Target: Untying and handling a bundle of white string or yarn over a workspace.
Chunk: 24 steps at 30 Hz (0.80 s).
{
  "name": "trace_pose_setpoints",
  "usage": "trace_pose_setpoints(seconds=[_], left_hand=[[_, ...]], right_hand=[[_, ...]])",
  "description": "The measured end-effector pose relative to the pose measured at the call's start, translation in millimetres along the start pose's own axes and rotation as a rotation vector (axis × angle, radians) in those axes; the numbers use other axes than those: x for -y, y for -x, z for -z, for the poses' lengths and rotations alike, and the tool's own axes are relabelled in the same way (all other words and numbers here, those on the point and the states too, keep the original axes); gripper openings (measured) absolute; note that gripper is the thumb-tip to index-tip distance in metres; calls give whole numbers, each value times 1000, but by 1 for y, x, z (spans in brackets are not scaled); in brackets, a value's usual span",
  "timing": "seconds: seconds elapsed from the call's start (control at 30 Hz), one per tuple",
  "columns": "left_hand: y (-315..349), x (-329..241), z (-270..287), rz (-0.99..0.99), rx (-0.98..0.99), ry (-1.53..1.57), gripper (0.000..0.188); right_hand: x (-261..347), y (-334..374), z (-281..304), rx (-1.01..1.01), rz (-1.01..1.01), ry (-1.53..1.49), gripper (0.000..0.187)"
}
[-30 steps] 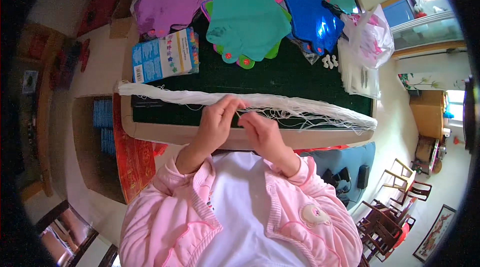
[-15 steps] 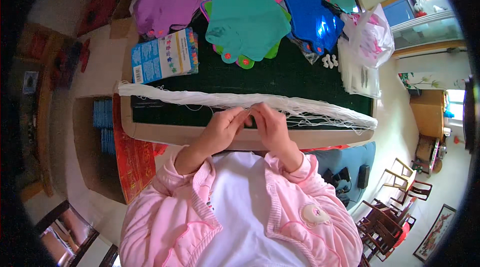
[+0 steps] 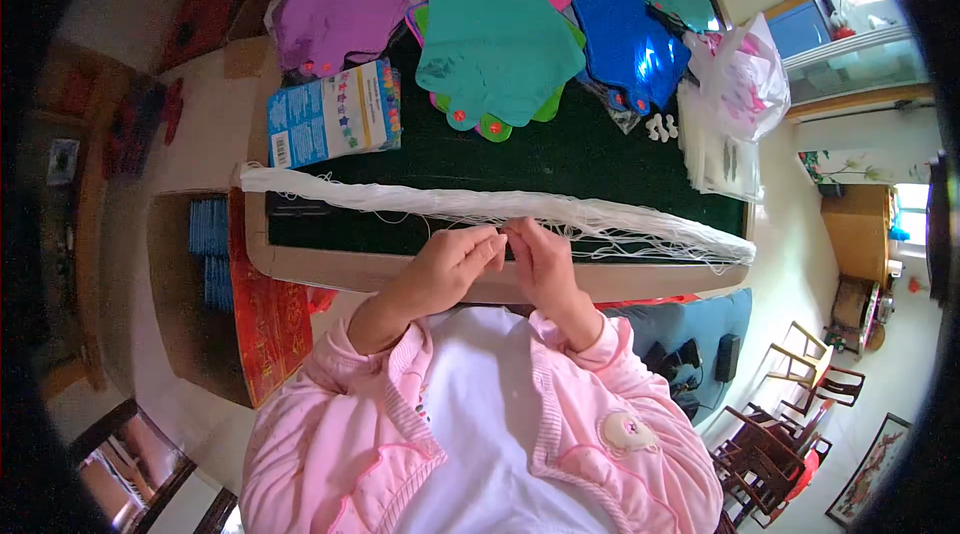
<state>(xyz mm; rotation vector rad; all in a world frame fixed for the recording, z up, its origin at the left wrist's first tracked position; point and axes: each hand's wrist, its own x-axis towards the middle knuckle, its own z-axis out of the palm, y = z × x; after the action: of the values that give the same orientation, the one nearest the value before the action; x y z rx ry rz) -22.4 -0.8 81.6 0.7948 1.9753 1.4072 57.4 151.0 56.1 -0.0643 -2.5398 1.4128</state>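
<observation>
A long bundle of white string lies across the near part of the dark green tabletop, loose strands fanning out toward its right end. Just in front of its middle, my left hand and my right hand meet, fingertips almost touching. Both are closed in a pinch, thumbs against curled fingers. Whatever sits between the fingertips is too small to make out. Thin stray strands run right beside and behind the fingers.
Teal shaped pieces top a stack at the far middle, with purple and blue pieces alongside. Printed packs lie left, small white pieces and a plastic bag right. A cardboard box stands left of the table.
Both hands have come slightly nearer to me and away from the string bundle. My left hand has turned a little, its fingers still pinched. The view has shifted slightly.
</observation>
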Motion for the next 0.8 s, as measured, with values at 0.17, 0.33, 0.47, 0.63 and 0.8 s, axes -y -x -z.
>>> trace_pose_setpoints(seconds=[0.17,0.33,0.47,0.63,0.8], left_hand=[[-4,-7,5,188,-78,329,28],[-1,18,-17,-125,-132,40,24],[-1,-5,3,132,209,471,28],[-6,9,-8,-22,-167,244,27],[1,0,-4,-33,71,263,28]], right_hand=[[7,2,-8,-12,28,-84,8],[8,-6,8,-27,30,22,8],[0,-1,8,120,-33,46,13],[11,2,-4,121,82,19,13],[6,-6,9,-14,68,10,12]])
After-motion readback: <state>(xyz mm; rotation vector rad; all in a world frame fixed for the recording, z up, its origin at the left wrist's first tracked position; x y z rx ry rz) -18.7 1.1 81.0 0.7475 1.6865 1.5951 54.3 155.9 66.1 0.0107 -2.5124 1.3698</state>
